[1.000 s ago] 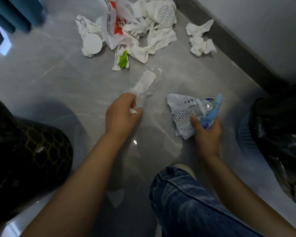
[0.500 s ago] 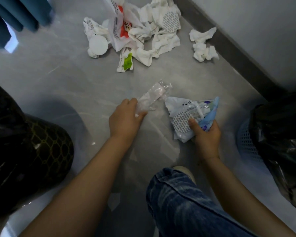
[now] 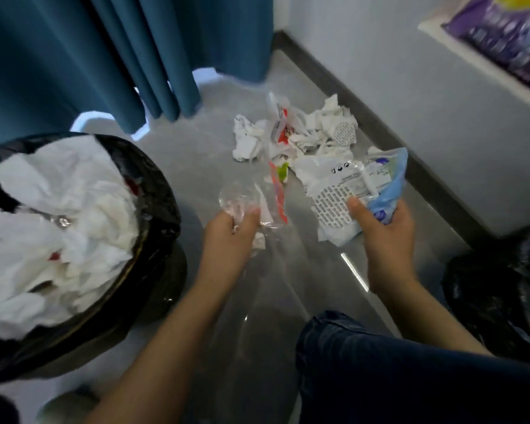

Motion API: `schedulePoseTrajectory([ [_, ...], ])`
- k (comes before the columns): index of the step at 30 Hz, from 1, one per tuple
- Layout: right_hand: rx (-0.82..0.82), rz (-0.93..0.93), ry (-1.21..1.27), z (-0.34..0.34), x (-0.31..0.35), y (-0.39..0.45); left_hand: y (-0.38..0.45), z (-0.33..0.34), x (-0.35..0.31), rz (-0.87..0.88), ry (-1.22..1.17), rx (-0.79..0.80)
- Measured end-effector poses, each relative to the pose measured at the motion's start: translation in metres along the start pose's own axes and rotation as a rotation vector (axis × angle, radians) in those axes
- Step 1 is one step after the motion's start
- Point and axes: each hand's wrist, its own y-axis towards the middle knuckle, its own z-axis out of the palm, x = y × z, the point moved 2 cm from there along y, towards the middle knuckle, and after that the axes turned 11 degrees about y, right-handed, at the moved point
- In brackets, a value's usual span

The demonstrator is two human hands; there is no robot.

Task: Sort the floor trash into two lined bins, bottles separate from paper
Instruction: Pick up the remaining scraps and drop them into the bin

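- Two black-lined bins: one [image 3: 153, 209] holding paper, one [image 3: 484, 289] at right.
- Two hands: left [image 3: 230, 237], right [image 3: 383, 231].
- One curtain [image 3: 110, 56].
- One floor trash pile [image 3: 294, 133].

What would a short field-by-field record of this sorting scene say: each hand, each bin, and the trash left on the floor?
left hand: grips a clear plastic wrapper
right hand: grips a white and blue packet
left bin: black liner, full of white paper
right bin: black liner, contents hidden
floor pile: crumpled paper and wrappers by the wall
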Motion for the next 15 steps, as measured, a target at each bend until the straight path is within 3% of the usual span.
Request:
schedulePoseTrajectory([
  [3, 0.183, -0.007, -0.101, 0.02, 0.044, -0.001, -0.017, -0.031, -0.028, 0.038, -0.095, -0.058],
  [6, 0.395, -0.001, -0.341, 0.044, 0.089, 0.002, -0.025, -0.062, -0.053, 0.142, -0.028, -0.089],
  [11, 0.523, -0.183, -0.734, 0.094, 0.159, -0.013, -0.026, -0.114, -0.078, 0.2, 0.061, -0.12],
  [15, 0.775, -0.313, -1.093, 0.146, 0.2, -0.043, -0.022, -0.167, -0.083, 0.204, 0.233, -0.062],
])
